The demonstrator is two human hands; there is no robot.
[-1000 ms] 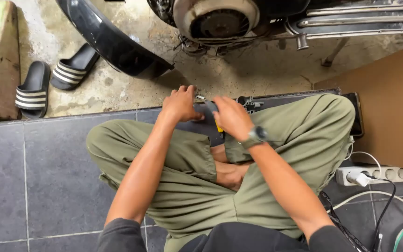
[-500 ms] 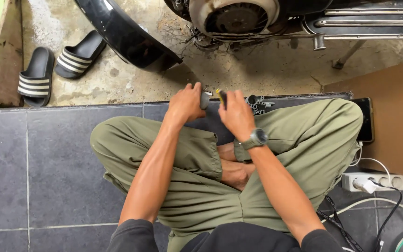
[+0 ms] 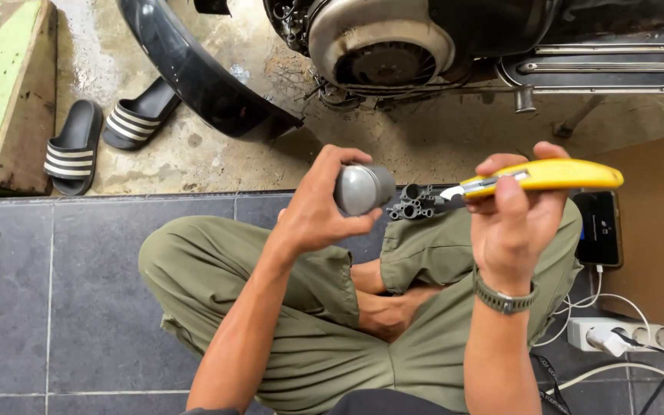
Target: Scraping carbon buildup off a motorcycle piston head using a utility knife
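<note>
**Cutter and grey cylinder lifted clear of the lap**

Above the crossed legs, both hands have risen from the lap, where they were bunched together a second ago. The left hand (image 3: 318, 209) curls around a grey cylinder (image 3: 363, 188); the right hand (image 3: 518, 223) grips a yellow utility knife (image 3: 543, 177), its blade end pointing at the cylinder, just apart. The work now sits in open view.
</note>
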